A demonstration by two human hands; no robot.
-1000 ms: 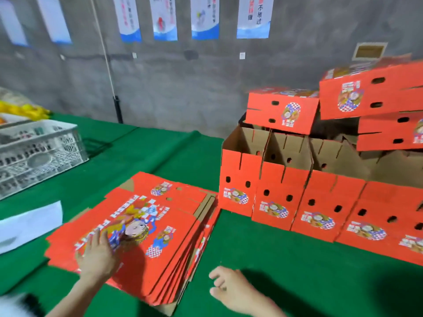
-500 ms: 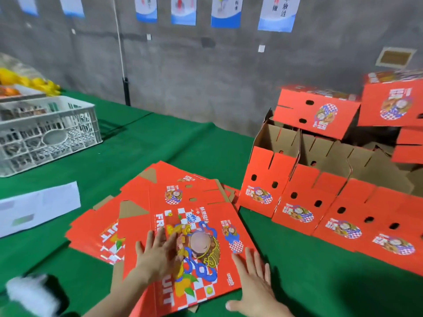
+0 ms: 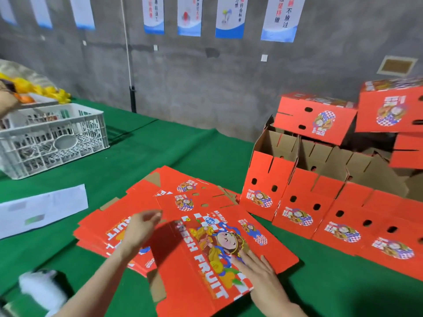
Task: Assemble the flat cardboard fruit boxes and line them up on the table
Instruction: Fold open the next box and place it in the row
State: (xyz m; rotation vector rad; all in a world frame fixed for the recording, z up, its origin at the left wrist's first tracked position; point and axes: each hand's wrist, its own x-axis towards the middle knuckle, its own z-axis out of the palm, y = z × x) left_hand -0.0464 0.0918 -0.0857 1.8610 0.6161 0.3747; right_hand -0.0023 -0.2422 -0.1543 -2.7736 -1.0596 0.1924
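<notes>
Item: flat box (image 3: 206, 248), red, printed "FRESH FRUIT" w/ cartoon figure. Lies on green tabletop (image 3: 183, 152), partly over stack of flats (image 3: 107, 227), near row of assembled boxes (image 3: 297, 202) at rt.
R hand (image 3: 256, 268): fingers (image 3: 249, 257) straight, spread, pressing the print.
L hand (image 3: 139, 227): fingers loosely straight, blurred, at box's left edge, holding nothing.
Wall poster (image 3: 282, 18): "不放过".
Vs 0.5 s ago: box slid rt off stack; L hand lifted.

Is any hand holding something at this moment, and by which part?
Nothing is gripped. The right hand presses flat on the printed face of the top flat box; the left hand is open near its left edge, contact unclear.
</notes>
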